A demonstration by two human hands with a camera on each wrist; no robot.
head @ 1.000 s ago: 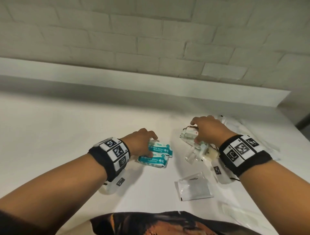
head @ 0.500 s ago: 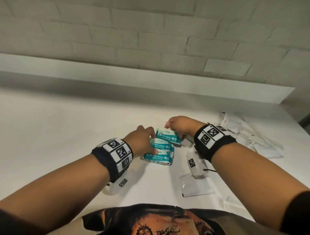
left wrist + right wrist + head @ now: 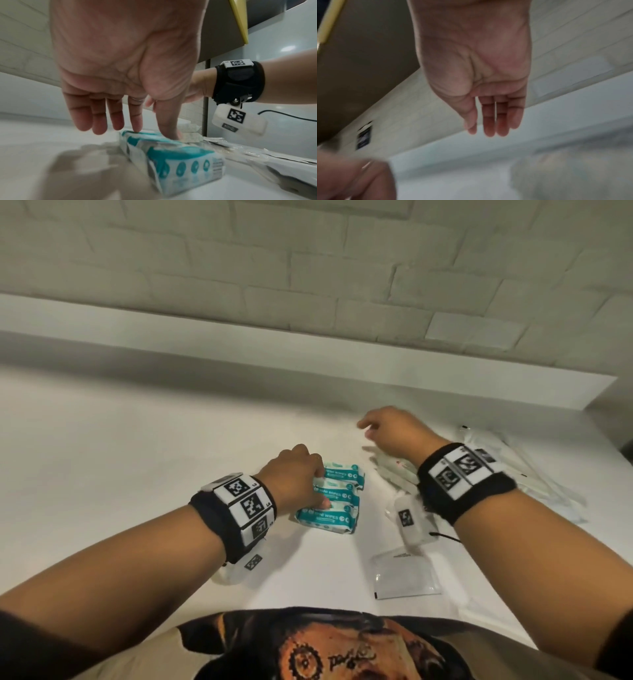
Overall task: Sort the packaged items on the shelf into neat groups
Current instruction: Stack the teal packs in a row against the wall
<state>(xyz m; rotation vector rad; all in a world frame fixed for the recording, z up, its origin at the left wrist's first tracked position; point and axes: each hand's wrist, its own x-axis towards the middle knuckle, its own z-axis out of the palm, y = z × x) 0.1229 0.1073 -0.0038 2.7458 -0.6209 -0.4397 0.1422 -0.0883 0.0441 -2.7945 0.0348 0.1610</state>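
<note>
We see three mini wipes packs (image 3: pixel 337 497) lying crosswise; our left hand (image 3: pixel 296 475) touches them with straight fingertips, our right hand (image 3: pixel 394 430) beside them hangs relaxed, empty.

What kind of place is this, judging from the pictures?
Probably an indoor storage or utility corner, though that is a guess. A plain white shelf runs along a white painted brick wall, and small sealed goods lie on it: teal packs of mini wipes and clear plastic packets.

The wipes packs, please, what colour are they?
The wipes packs are teal and white, clearest in the head view.
</note>
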